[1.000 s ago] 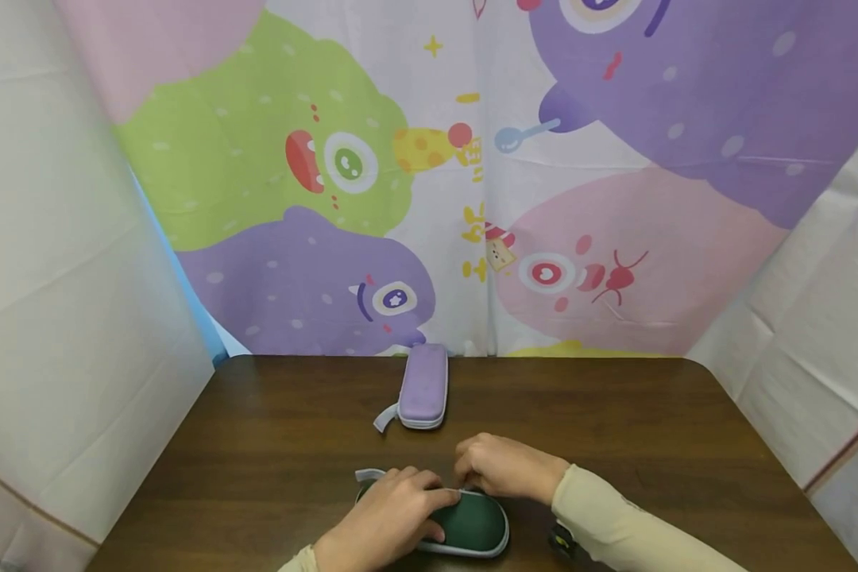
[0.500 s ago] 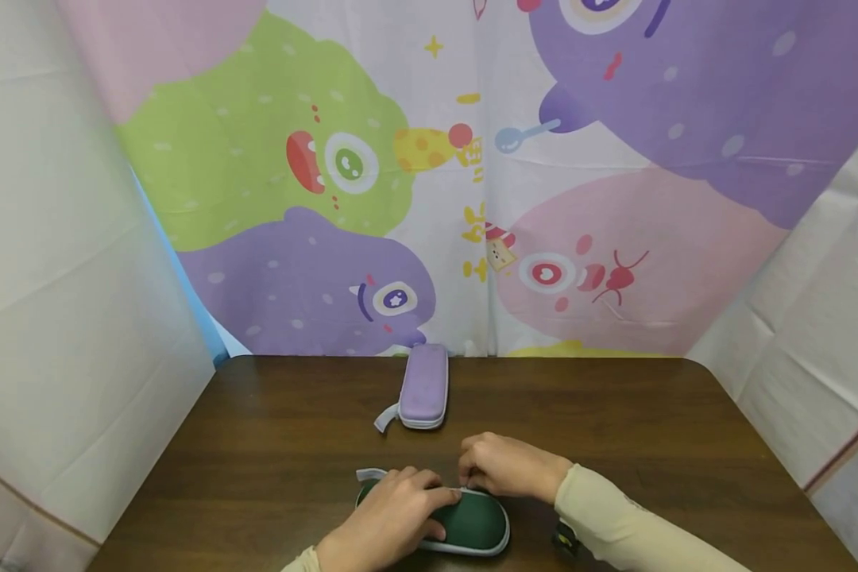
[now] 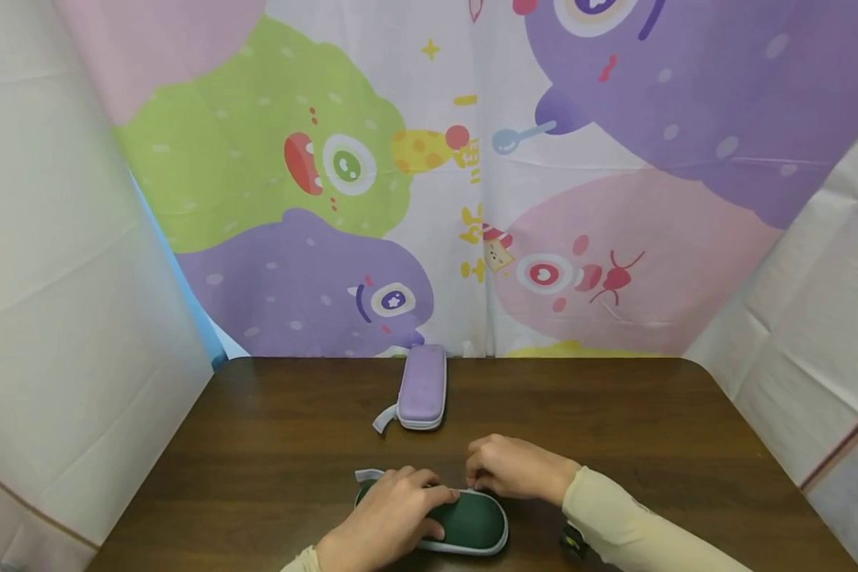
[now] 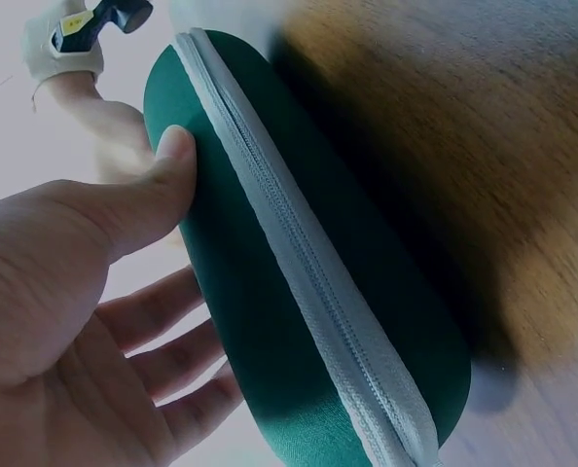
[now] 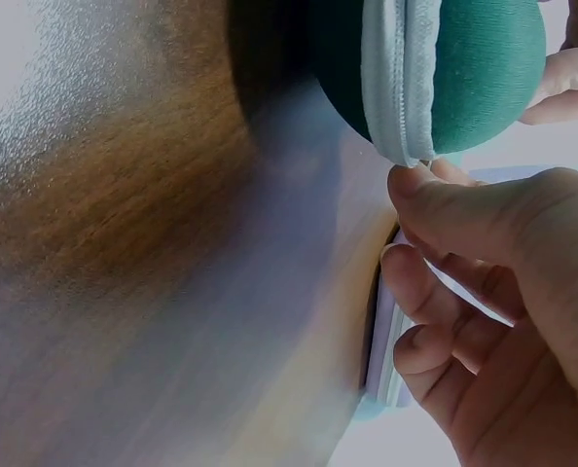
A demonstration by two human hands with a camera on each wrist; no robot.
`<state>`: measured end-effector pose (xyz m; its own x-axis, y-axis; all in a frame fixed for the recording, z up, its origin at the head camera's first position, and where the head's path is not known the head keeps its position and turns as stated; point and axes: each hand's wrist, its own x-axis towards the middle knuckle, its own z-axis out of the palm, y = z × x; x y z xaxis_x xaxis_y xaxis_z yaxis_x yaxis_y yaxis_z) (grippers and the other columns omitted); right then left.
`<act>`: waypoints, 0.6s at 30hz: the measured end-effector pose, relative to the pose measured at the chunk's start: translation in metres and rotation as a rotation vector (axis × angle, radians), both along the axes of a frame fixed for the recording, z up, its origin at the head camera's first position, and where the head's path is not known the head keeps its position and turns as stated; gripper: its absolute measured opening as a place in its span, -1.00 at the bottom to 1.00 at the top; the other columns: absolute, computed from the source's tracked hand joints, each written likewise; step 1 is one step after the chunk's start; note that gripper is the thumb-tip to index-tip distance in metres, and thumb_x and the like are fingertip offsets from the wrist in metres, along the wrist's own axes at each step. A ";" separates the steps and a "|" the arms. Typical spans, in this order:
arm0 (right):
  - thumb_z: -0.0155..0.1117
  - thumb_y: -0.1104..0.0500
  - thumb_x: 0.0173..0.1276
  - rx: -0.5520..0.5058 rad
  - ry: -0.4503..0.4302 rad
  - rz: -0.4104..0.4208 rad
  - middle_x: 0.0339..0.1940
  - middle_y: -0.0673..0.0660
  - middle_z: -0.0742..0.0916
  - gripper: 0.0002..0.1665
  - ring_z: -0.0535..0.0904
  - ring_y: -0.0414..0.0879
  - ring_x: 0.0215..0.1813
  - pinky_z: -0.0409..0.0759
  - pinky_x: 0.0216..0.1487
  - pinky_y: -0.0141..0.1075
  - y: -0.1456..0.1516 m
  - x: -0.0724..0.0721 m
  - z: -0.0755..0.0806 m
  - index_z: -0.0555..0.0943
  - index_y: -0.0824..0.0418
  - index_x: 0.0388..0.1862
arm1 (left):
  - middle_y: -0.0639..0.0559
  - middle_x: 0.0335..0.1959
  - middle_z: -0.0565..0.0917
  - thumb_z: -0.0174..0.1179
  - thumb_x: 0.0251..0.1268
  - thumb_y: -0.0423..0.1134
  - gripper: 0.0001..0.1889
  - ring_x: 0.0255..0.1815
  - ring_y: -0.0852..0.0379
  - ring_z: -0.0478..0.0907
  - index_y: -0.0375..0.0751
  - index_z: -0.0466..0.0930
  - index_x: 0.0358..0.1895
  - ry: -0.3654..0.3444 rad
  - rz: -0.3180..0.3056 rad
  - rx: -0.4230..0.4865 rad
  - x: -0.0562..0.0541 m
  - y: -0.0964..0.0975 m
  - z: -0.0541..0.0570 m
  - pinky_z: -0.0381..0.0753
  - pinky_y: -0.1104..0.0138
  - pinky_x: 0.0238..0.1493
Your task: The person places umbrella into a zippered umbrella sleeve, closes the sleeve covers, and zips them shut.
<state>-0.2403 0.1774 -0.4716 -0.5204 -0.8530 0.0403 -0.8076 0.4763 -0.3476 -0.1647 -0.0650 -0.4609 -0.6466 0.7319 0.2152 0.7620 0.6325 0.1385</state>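
A dark green zip case (image 3: 474, 520) with a light grey zipper band lies at the front of the table. My left hand (image 3: 386, 512) holds it across its left half, thumb on the near side and fingers over the top. The thumb presses the green shell in the left wrist view, where the zipper (image 4: 299, 233) along the facing side looks closed. On the far side, toward the right end, my right hand (image 3: 515, 467) pinches the zipper pull between thumb and index finger. Those fingertips mostly hide the pull in the right wrist view, right at the grey band (image 5: 401, 88).
A lilac zip case (image 3: 424, 385) with a grey strap lies farther back on the brown table (image 3: 593, 405). Behind the table hangs a curtain (image 3: 457, 199) with cartoon monsters. White sheets (image 3: 79, 278) stand at both sides.
My right hand has slid a little to the right along the far edge of the green case. My left hand and both cases stay in place.
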 end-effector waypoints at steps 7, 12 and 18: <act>0.45 0.34 0.32 0.008 -0.021 -0.022 -0.31 -0.12 0.74 -0.85 0.55 -0.46 -0.31 0.54 -0.28 -0.61 0.003 -0.001 -0.002 0.79 0.08 -0.32 | 0.14 -0.02 0.74 0.46 0.16 0.05 -0.56 -0.07 0.17 0.68 0.15 0.74 0.14 -0.030 0.015 -0.006 -0.001 -0.002 0.001 0.65 0.29 -0.14; 0.46 0.35 0.30 -0.029 -0.034 -0.018 -0.31 -0.10 0.74 -0.85 0.55 -0.46 -0.32 0.55 -0.28 -0.60 0.009 -0.001 -0.006 0.78 0.09 -0.33 | 0.16 -0.03 0.73 0.45 0.17 0.08 -0.55 -0.09 0.20 0.67 0.15 0.73 0.15 -0.001 0.005 -0.003 -0.002 -0.003 -0.001 0.64 0.33 -0.16; 0.44 0.34 0.33 -0.065 -0.106 -0.042 -0.30 -0.07 0.74 -0.87 0.55 -0.45 -0.31 0.56 -0.28 -0.59 0.016 0.002 -0.007 0.77 0.11 -0.31 | 0.17 -0.05 0.72 0.43 0.17 0.10 -0.55 -0.13 0.22 0.64 0.15 0.72 0.14 0.031 -0.006 0.016 -0.004 -0.004 -0.004 0.59 0.37 -0.19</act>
